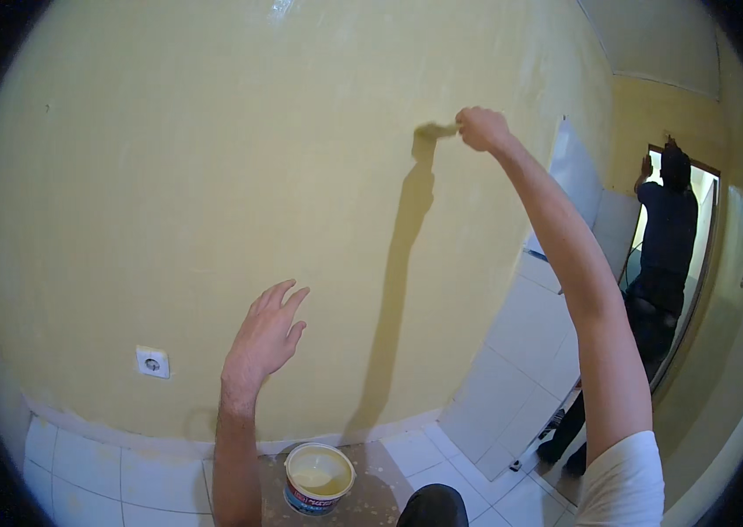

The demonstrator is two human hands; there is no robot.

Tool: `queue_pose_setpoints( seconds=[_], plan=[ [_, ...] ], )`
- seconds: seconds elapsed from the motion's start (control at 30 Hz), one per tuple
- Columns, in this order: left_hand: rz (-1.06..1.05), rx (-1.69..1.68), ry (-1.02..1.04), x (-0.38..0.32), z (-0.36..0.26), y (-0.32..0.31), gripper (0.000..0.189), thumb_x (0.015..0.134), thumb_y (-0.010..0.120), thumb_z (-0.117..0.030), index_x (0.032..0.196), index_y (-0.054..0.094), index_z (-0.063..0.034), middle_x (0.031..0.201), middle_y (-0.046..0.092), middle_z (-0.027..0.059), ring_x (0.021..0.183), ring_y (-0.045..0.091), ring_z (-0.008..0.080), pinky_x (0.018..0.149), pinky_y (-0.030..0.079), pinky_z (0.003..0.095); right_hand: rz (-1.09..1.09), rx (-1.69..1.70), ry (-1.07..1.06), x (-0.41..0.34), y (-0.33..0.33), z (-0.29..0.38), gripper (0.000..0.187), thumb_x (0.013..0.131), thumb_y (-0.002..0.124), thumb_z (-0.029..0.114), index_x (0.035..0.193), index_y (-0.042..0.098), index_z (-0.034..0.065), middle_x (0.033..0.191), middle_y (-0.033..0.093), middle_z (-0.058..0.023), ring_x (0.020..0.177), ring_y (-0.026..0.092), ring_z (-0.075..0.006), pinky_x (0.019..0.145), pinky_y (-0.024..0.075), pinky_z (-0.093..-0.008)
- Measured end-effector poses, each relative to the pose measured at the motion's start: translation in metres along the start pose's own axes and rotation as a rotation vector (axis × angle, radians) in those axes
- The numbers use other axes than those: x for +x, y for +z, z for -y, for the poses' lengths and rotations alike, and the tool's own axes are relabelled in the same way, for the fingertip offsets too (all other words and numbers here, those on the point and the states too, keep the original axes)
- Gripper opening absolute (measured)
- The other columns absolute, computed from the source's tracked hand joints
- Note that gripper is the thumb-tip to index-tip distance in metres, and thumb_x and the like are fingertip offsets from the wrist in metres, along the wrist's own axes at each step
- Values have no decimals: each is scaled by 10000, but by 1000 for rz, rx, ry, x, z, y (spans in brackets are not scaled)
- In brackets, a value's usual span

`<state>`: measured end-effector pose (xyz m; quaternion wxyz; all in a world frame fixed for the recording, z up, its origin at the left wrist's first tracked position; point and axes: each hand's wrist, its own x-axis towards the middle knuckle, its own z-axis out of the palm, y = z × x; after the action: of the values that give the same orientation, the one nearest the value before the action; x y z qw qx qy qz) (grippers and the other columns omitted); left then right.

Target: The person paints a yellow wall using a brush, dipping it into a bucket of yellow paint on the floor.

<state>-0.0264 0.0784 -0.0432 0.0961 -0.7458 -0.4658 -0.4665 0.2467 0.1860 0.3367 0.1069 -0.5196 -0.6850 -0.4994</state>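
My right hand (482, 128), raised with the arm stretched out, grips the handle of a paintbrush (436, 130) whose bristles are at the yellow wall (246, 184). The arm throws a long shadow down the wall. My left hand (265, 329) is empty, its fingers spread, in front of the lower wall. Below it on the floor stands a plastic paint bucket (320, 471) with pale yellow paint inside and a printed label on its side. Whether the bristle tips touch the wall cannot be told for sure.
A white socket (153, 362) sits low on the wall. The bucket stands on a brown sheet (371, 487) spattered with paint, over white floor tiles (88, 464). White panels (516, 356) stand at the right. Another person (664, 237) in dark clothes reaches up at a doorway.
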Motion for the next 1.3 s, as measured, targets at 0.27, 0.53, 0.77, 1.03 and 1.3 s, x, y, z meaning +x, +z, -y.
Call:
queue_pose_setpoints(
  seconds=[0.27,0.53,0.77,1.03,1.3],
  plan=[
    [-165,-37,113,2,-9,-6,572,828,594,-64,1363,399,-110,1412,349,141,1305,338,335,1105,286,441,-204,35,122,-16,57,17,159,820,518,69,946,594,9,918,655,-168,876,638,-346,726,515,-459],
    [-314,30,80,1,-18,-21,631,834,587,-53,1408,345,-156,1472,272,91,1349,267,319,1133,243,455,-82,359,59,-140,167,130,470,783,488,47,1203,400,-145,707,603,-233,667,620,-383,586,498,-485],
    [-311,26,109,4,-32,-22,653,835,582,-48,1421,322,-168,1479,263,91,1349,265,320,1126,258,442,342,319,-179,-292,246,186,447,770,508,46,1179,447,-125,776,620,-211,665,631,-354,579,515,-449],
    [-273,-38,123,8,-45,-20,662,829,581,-41,1424,315,-158,1487,253,98,1348,265,326,1114,273,435,515,305,-439,-256,259,158,230,726,562,122,944,634,104,827,653,-142,805,645,-333,652,509,-465],
    [-180,-27,138,14,-42,8,659,830,578,-40,1424,314,-150,1488,251,105,1348,262,335,1117,260,437,299,385,-296,-82,121,55,233,698,629,133,916,703,99,859,679,-139,804,648,-299,669,498,-406]
  ],
)
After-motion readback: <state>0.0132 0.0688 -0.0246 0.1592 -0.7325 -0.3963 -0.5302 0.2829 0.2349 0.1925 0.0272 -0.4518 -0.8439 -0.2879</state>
